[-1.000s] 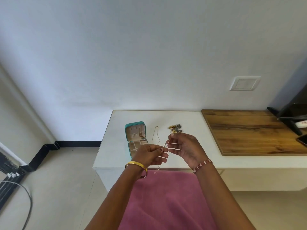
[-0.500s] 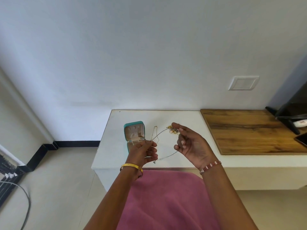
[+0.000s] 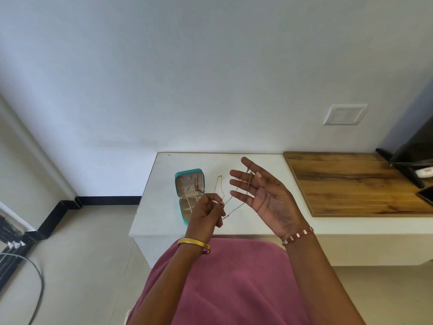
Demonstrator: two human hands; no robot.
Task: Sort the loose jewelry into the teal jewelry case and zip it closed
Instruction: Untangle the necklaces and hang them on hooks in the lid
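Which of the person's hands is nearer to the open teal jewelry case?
Left. The left hand overlaps the right edge of the teal jewelry case, pinching a thin chain. The right hand is raised farther right, fingers spread, chain draped over them.

A white bench [image 3: 164,214] lies under the hands, against a pale wall [image 3: 187,78]. Right of the hands, a wooden board [image 3: 351,181] rests on it. Above that, 1 white switch plate [image 3: 345,114]. Below the hands, pink cloth [image 3: 234,282]. Far left, a grey cable [image 3: 39,277] crosses the tiled floor [image 3: 93,242].
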